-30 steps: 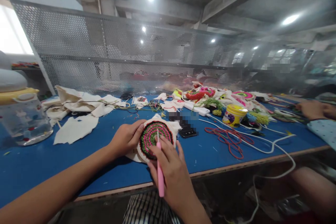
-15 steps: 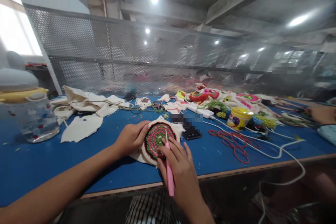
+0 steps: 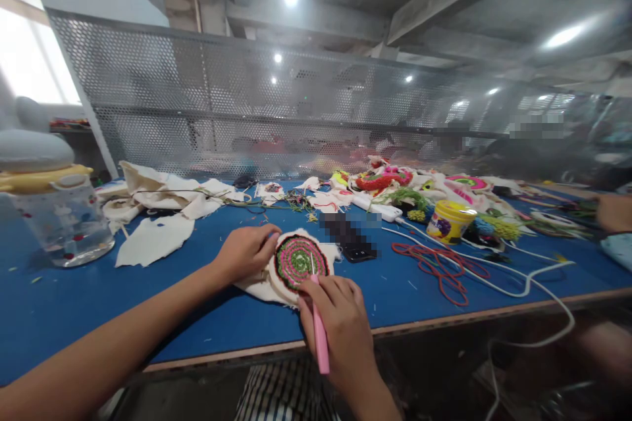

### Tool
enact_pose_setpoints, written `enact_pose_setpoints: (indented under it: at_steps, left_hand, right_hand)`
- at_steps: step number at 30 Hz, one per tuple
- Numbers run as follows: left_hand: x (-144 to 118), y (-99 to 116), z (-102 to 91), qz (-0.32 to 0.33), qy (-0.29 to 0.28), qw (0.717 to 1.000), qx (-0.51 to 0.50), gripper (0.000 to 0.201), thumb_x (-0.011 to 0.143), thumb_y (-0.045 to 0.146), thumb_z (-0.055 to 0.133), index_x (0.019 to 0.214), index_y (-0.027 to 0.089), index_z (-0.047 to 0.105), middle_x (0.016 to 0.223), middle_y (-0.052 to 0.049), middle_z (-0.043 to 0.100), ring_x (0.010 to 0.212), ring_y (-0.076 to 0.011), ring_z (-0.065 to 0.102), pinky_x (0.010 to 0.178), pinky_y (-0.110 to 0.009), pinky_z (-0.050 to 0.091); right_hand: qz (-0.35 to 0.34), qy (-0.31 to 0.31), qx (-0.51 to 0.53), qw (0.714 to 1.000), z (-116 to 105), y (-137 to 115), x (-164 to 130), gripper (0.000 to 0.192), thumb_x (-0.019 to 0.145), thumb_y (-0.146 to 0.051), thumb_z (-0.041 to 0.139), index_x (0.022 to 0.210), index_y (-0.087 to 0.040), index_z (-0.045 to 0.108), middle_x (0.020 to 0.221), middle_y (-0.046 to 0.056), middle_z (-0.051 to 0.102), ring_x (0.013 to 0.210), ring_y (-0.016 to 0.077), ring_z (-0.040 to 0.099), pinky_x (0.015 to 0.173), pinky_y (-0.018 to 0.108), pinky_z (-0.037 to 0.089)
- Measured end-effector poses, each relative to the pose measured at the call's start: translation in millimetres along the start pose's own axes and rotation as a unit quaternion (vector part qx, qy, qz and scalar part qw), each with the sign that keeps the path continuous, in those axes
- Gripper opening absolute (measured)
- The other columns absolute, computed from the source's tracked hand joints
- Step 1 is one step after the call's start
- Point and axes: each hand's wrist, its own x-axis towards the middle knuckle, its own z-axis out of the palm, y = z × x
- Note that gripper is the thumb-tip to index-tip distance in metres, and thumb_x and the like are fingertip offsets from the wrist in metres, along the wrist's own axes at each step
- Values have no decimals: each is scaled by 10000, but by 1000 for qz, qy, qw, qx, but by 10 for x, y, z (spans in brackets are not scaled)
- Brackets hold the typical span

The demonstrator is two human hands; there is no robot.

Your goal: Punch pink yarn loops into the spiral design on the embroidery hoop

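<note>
A round piece of looped yarn work [image 3: 300, 260], ringed in green, pink and black, sits on cream fabric [image 3: 261, 286] that seems drawn over a round frame. My left hand [image 3: 247, 251] is closed on the left edge of the fabric, thumb on top. Between the thumb and fingers of my right hand [image 3: 338, 316] lies a slim tool with a pink handle [image 3: 320, 339] and a thin metal shaft. That shaft lies over the right part of the rings. My right fingertips touch the lower edge of the yarn work and hide part of it.
A black phone [image 3: 348, 237] lies just behind the yarn work. To the right are a yellow tub [image 3: 450, 220], red cord [image 3: 434, 263] and a white cable [image 3: 513, 286]. A water bottle [image 3: 64, 223] stands far left. Fabric scraps [image 3: 157, 240] lie nearby. Another person's arm [image 3: 615, 214] shows far right.
My right hand has moved slightly down and right, uncovering more of the rings. The yarn work has turned or tilted a little, and my left fingers have shifted at its edge.
</note>
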Motion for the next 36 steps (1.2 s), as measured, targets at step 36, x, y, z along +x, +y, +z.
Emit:
enact_pose_setpoints:
  at_steps: [36]
  left_hand:
    - [1141, -224, -1234, 14, -43, 972, -231, 200, 761, 341, 587, 665, 165, 596, 509, 28, 428, 440, -66, 367, 462, -236, 261]
  right_hand:
    - [253, -56, 652, 713, 414, 725, 1722, 180, 690, -104, 601, 756, -189, 457, 555, -80, 561, 349, 7, 355, 381, 119, 285]
